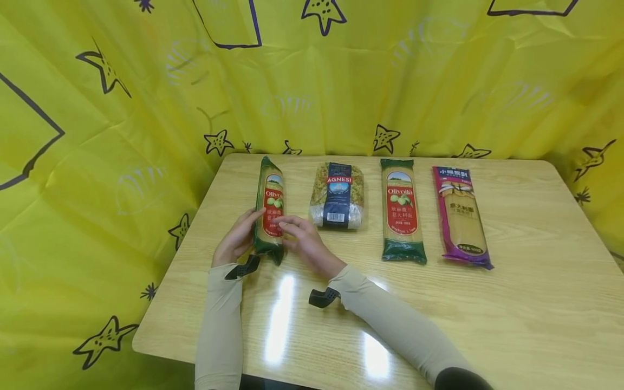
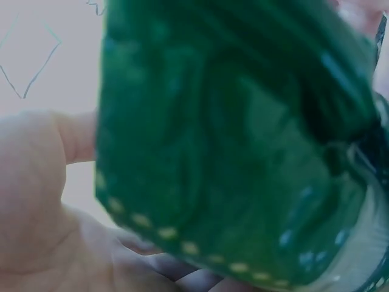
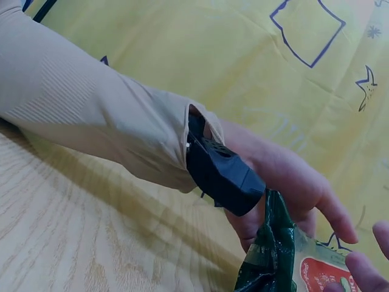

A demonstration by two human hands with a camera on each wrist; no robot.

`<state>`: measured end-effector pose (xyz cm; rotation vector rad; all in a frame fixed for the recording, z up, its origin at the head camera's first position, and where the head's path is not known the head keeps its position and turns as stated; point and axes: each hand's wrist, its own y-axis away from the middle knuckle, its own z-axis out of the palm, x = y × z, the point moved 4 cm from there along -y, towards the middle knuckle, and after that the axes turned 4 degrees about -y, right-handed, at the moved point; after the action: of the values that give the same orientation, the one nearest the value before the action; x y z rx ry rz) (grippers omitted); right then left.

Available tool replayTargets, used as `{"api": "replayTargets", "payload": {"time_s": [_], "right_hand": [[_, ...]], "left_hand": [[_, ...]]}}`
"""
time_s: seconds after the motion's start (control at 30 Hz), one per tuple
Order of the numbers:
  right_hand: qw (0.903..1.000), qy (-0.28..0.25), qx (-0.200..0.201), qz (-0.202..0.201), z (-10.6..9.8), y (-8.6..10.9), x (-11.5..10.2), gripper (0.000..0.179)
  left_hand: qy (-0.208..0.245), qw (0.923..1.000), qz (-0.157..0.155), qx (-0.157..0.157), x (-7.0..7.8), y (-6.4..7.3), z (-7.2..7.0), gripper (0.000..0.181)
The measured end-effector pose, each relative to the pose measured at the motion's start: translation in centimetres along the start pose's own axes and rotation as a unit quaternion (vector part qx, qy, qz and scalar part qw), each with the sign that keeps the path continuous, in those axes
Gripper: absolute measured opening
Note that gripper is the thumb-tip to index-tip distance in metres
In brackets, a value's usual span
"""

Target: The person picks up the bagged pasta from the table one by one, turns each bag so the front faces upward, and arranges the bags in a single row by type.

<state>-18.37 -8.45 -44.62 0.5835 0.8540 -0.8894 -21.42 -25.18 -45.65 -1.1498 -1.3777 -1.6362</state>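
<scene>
A green-ended pack of spaghetti [image 1: 273, 203] with a red label is tilted up at the left of the table. My left hand [image 1: 235, 238] grips its left side, thumb at the front. In the left wrist view the pack's green end [image 2: 213, 152] covers most of the picture, with the left hand's palm [image 2: 30, 194] beside it and fingers beneath. My right hand [image 1: 309, 246] is at the pack's right side, its fingers extended and reaching the label's edge. Seen from the right wrist, the right hand [image 3: 285, 176] is partly hidden behind the pack's green end [image 3: 267, 255].
To the right lie a bag of Agnesi pasta [image 1: 337, 195], a second green-ended spaghetti pack [image 1: 402, 211] and a purple-edged noodle pack [image 1: 460, 216]. They rest on a light wooden table [image 1: 536, 303]. A yellow patterned curtain [image 1: 312, 70] hangs behind and at the left.
</scene>
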Motion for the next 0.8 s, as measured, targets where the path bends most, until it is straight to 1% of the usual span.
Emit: {"api": "replayTargets", "payload": {"time_s": [0.1,0.23,0.33,0.4,0.5,0.57,0.7,0.8], "right_hand": [[0.9997,-0.002,0.023,0.001,-0.2,0.0,-0.1,0.039],[0.999,-0.006,0.043,0.0,-0.5,0.0,-0.3,0.039],[0.9982,0.0,0.059,-0.002,-0.7,-0.1,-0.5,0.042],[0.9975,0.009,0.07,0.003,-0.8,-0.1,-0.6,0.045],[0.9962,0.025,0.082,0.017,-1.1,-0.2,-0.5,0.051],[0.996,0.023,0.082,0.025,-1.2,-0.3,-0.5,0.054],[0.9957,0.013,0.077,0.049,-1.3,-0.3,-0.2,0.062],[0.994,0.012,0.077,0.076,-1.5,-0.4,0.1,0.069]], "left_hand": [[0.012,0.9999,0.0,-0.001,-0.1,-0.1,-0.1,0.059],[0.025,0.9996,0.006,-0.014,-0.3,-0.2,0.0,0.063],[0.047,0.9986,0.009,-0.023,-0.3,-0.3,0.2,0.065],[0.068,0.9975,0.004,-0.021,-0.3,-0.4,0.4,0.063],[0.091,0.9958,-0.003,-0.014,-0.4,-0.8,0.6,0.06],[0.11,0.9938,-0.014,-0.012,-0.5,-0.9,0.8,0.057],[0.145,0.9886,-0.03,-0.027,-0.7,-1.1,1.3,0.059],[0.174,0.9836,-0.036,-0.029,-0.7,-1.1,1.7,0.058]]}}
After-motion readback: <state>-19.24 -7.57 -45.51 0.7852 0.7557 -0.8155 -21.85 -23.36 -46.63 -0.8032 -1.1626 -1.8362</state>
